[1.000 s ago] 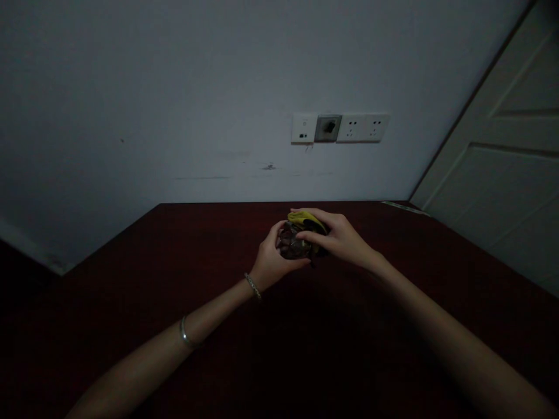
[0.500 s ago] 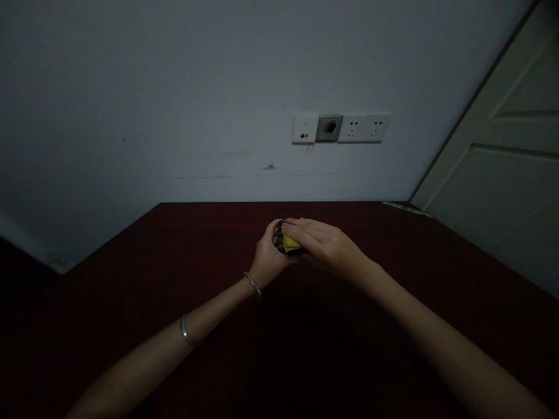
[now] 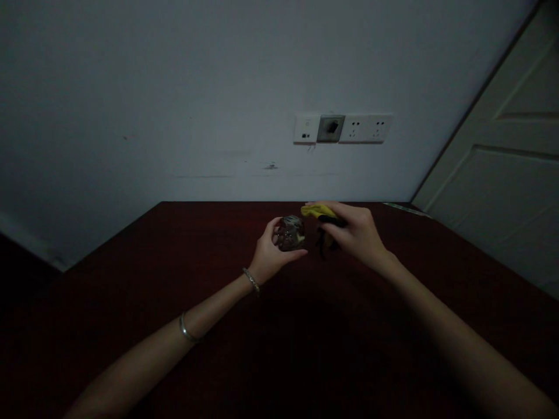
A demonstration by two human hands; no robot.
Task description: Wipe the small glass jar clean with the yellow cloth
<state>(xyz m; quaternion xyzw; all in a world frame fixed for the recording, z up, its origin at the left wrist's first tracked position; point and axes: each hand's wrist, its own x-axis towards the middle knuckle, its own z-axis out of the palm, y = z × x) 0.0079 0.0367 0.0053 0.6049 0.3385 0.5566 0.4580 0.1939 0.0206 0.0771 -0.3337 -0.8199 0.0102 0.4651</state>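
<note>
My left hand (image 3: 269, 251) is closed around a clear faceted glass object (image 3: 292, 233), its thumb below and its fingers behind and along the left side. Whether the glass is a cup or a solid piece I cannot tell in the dim light. To the right of it, apart from the glass, my right hand (image 3: 356, 230) pinches a yellow and black cloth (image 3: 318, 210). The cloth's yellow part sticks out to the left past the fingers, and a dark end hangs beneath them.
A dark red table (image 3: 209, 233) spreads under both hands, with its far edge against a pale wall (image 3: 196, 87). Sockets and a switch panel (image 3: 343, 128) sit on the wall. At the right stands a white panelled door (image 3: 510, 174). A thin strip (image 3: 406, 209) lies at the far right edge.
My right hand has moved right, off the glass object, taking the cloth with it. The glass now shows openly in my left hand, which has stayed nearly in place.
</note>
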